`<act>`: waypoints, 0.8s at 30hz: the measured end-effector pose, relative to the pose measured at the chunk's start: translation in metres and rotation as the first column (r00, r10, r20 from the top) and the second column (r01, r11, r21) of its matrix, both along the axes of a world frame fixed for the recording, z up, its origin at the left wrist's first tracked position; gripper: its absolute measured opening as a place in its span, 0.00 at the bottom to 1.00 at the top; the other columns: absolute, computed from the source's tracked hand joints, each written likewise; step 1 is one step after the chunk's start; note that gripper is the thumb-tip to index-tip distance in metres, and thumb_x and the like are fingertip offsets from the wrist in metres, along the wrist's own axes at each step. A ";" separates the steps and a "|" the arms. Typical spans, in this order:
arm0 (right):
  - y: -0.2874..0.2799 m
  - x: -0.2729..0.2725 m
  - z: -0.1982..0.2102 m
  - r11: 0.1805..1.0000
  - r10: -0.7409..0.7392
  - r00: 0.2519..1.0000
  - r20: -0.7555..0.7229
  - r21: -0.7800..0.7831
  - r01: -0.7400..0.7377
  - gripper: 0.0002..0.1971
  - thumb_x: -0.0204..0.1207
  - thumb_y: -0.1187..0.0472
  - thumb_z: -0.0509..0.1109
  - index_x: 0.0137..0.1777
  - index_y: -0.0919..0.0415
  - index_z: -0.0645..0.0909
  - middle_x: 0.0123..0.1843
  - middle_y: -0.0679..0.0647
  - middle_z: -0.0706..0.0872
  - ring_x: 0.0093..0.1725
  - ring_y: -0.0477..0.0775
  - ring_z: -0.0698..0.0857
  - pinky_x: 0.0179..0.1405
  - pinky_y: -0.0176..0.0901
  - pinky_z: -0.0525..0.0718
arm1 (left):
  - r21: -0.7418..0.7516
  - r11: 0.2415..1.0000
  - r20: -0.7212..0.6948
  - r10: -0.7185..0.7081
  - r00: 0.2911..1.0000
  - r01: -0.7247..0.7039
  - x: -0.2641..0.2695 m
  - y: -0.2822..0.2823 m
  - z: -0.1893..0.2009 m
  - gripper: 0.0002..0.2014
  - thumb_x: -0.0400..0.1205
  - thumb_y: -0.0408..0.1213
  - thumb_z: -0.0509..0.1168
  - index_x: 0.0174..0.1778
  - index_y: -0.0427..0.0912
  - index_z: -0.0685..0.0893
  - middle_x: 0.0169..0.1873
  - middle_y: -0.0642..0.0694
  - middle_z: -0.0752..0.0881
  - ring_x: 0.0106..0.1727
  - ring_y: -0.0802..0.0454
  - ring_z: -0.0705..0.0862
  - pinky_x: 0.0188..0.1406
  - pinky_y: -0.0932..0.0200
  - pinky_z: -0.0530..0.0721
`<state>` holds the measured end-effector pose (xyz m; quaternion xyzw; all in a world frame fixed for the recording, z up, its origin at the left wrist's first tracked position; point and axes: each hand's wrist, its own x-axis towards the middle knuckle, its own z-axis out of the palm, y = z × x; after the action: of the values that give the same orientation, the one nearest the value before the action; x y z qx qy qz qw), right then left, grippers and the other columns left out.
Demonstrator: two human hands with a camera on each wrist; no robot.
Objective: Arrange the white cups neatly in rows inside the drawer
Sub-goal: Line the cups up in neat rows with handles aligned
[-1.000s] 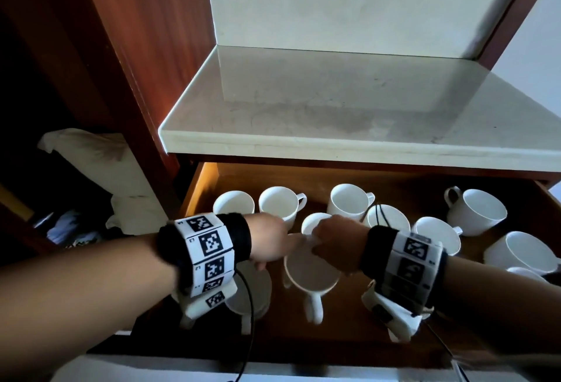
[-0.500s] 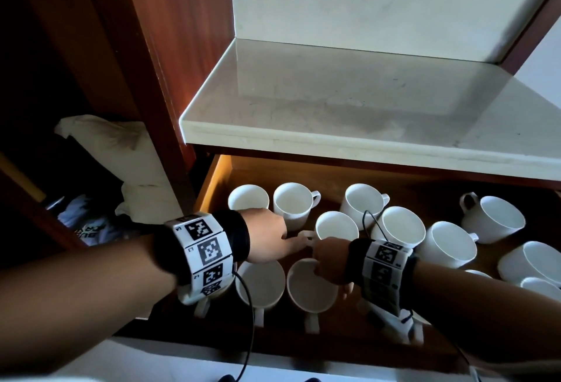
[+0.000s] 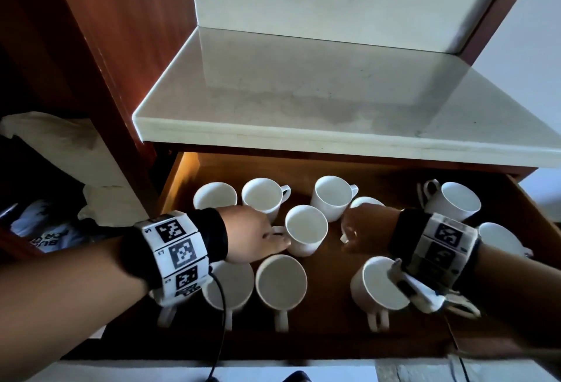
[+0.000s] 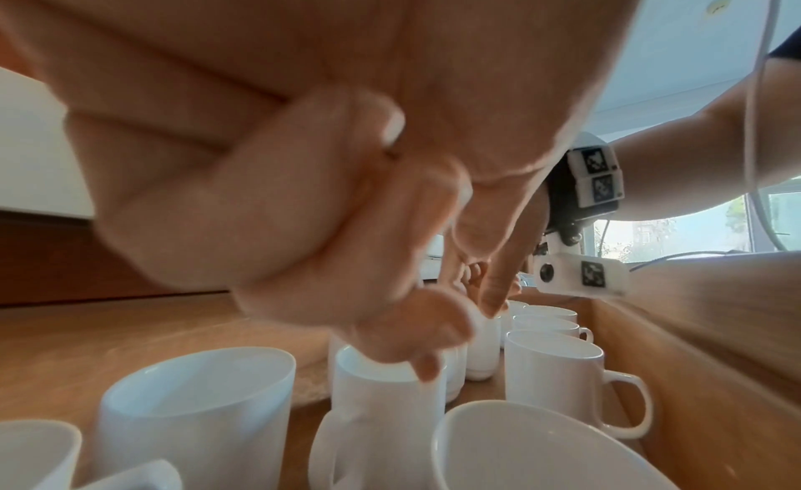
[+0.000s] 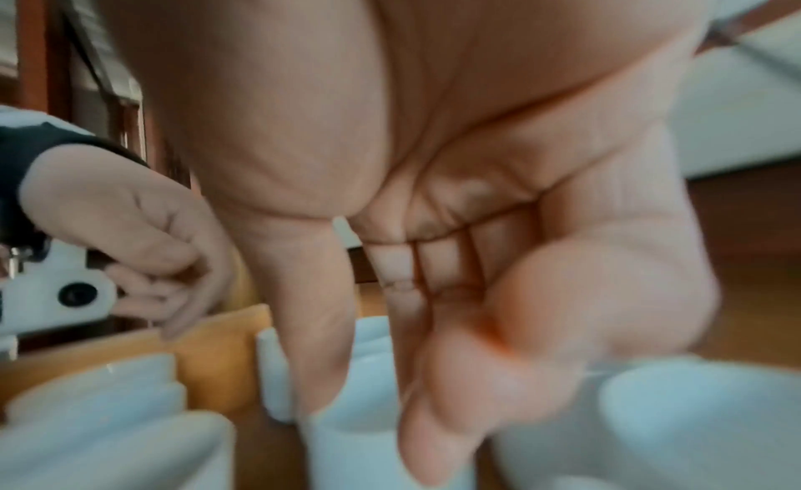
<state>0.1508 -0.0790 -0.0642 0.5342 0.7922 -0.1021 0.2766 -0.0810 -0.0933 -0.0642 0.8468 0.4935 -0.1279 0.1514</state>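
Several white cups stand upright in the open wooden drawer. My left hand reaches to the middle cup, fingers curled at its handle side; in the left wrist view a fingertip sits on that cup's rim. My right hand hovers over a cup further right and hides most of it. In the blurred right wrist view its fingers hang straight down over a cup, gripping nothing. Front-row cups have handles pointing toward me.
A pale stone counter overhangs the drawer's back. A dark wooden cabinet side stands to the left, with crumpled white cloth beyond it. More cups stand at the drawer's right. Bare drawer floor shows between my hands.
My right hand has left the front-row cup and moved right and back over another cup. My left hand stays at the middle cup's handle. The view shifted slightly left.
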 end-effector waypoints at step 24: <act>-0.024 -0.011 0.050 0.916 0.270 0.963 0.002 0.309 -0.257 0.13 0.83 0.54 0.59 0.58 0.58 0.82 0.55 0.57 0.86 0.54 0.62 0.87 0.43 0.48 0.76 | -0.050 0.998 0.132 0.040 0.990 -0.034 0.078 0.007 0.020 0.25 0.84 0.48 0.58 0.20 0.44 0.72 0.19 0.51 0.76 0.26 0.56 0.76 0.28 0.61 0.71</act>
<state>0.1393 -0.1032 -0.0140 0.4567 0.8687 0.0491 0.1855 -0.0031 -0.0862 -0.0441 0.8403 0.4948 -0.0801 0.2067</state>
